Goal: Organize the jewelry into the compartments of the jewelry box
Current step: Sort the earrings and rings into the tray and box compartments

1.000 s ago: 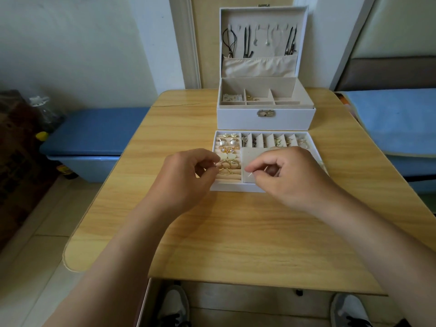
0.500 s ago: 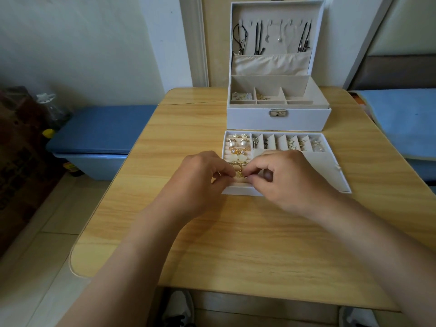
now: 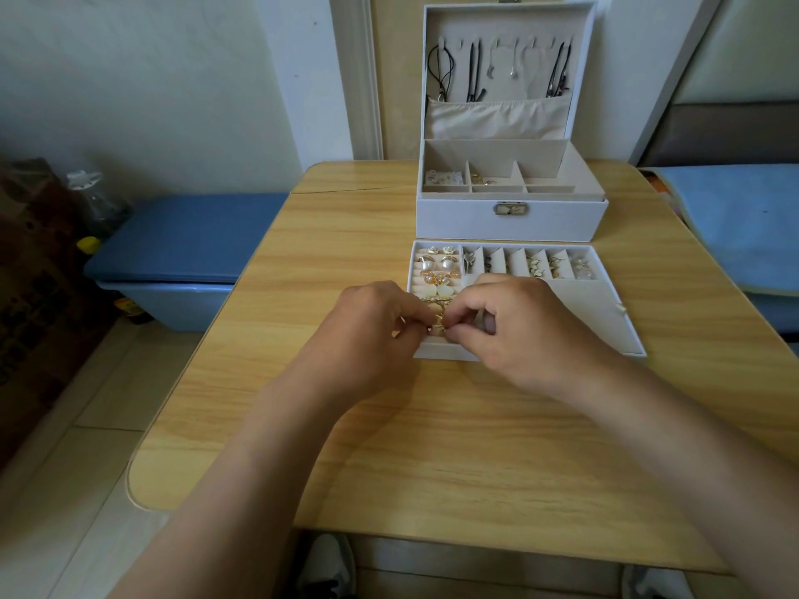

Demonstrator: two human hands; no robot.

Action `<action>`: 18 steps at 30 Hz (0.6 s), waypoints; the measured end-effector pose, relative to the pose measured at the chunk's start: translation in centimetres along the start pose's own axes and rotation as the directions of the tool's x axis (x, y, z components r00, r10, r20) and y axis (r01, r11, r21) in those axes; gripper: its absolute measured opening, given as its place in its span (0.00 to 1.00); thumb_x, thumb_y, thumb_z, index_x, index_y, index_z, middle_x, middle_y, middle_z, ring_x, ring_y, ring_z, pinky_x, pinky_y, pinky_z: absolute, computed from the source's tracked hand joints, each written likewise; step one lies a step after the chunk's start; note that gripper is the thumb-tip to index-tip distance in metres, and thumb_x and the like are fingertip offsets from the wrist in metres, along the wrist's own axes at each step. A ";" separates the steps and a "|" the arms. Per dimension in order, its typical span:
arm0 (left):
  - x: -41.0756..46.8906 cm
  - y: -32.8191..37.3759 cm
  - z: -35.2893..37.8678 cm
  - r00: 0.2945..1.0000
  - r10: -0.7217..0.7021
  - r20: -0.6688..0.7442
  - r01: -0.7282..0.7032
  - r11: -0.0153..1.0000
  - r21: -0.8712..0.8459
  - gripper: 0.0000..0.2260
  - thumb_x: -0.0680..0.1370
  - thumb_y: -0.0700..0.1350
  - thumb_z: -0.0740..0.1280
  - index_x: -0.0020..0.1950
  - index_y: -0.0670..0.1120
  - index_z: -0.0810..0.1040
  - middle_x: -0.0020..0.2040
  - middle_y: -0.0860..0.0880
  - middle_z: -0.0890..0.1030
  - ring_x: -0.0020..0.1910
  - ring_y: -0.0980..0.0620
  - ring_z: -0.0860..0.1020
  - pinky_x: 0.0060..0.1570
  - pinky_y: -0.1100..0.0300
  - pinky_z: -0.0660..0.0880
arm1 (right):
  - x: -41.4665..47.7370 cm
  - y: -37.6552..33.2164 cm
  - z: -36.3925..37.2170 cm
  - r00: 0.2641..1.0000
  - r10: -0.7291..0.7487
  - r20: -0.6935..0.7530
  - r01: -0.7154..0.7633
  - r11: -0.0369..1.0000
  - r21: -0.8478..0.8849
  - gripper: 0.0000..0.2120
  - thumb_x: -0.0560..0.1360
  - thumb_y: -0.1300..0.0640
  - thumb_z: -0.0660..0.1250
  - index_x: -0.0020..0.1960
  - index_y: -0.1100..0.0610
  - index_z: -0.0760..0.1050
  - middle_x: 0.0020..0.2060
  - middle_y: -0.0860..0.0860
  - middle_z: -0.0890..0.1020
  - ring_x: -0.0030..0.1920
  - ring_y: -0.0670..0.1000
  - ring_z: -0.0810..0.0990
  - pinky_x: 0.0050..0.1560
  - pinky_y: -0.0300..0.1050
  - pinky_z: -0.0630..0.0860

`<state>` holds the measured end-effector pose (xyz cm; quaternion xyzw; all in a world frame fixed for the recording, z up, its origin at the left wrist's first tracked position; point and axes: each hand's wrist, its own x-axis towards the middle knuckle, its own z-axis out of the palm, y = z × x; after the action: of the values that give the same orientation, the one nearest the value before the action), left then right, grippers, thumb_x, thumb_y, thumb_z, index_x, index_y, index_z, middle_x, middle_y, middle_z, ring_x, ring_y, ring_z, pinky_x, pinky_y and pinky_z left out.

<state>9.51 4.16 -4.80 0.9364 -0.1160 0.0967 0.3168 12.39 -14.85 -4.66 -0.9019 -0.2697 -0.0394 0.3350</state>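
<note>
Pinched a gold jewelry piece (image 3: 436,327) between left hand (image 3: 372,328) and right hand (image 3: 523,335), fingers curled on it, over the near-left section of the tray (image 3: 601,330), just before the open jewelry box (image 3: 557,222).

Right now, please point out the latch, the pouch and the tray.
latch (image 3: 511,209), head view, its metal plate
pouch (image 3: 497,119), head view, middle of its cloth
tray (image 3: 579,313), head view, bare floor on its right

Your left forearm (image 3: 242,469) and right forearm (image 3: 691,434) are bare down to your left hand (image 3: 372,326) and right hand (image 3: 519,335), and you wear pale grey sneakers, the left sneaker (image 3: 327,559) with dark laces, the right sneaker (image 3: 653,583) only partly in view.
</note>
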 end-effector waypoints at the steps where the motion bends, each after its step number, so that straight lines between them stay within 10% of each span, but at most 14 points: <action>1: 0.0 0.1 0.0 1.000 -0.017 -0.006 0.017 1.000 -0.011 0.08 0.75 0.39 0.72 0.49 0.50 0.86 0.43 0.54 0.82 0.41 0.57 0.78 0.38 0.71 0.69 | 0.0 0.0 0.0 1.000 0.006 0.006 -0.006 1.000 0.005 0.03 0.73 0.55 0.75 0.44 0.47 0.83 0.40 0.41 0.78 0.39 0.39 0.75 0.44 0.44 0.75; 6: 0.0 0.2 -0.2 0.998 -0.053 -0.018 0.052 0.998 -0.042 0.04 0.74 0.41 0.73 0.47 0.50 0.85 0.43 0.54 0.81 0.42 0.57 0.79 0.38 0.69 0.71 | 0.1 0.1 -0.1 0.999 0.033 0.009 -0.034 0.999 0.023 0.03 0.74 0.57 0.74 0.44 0.49 0.83 0.40 0.41 0.78 0.39 0.36 0.75 0.40 0.34 0.68; 18: 0.0 0.6 -0.4 0.996 -0.058 0.064 0.062 0.996 -0.065 0.08 0.75 0.40 0.70 0.46 0.52 0.87 0.45 0.52 0.79 0.42 0.55 0.78 0.38 0.66 0.69 | 0.4 0.1 0.4 1.000 0.013 0.012 -0.012 0.999 -0.038 0.02 0.74 0.54 0.71 0.43 0.48 0.82 0.41 0.43 0.78 0.41 0.44 0.77 0.45 0.52 0.78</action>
<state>9.31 3.91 -4.12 0.9309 -0.1010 0.0539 0.3469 12.72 -14.53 -4.93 -0.9100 -0.2653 -0.0370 0.3163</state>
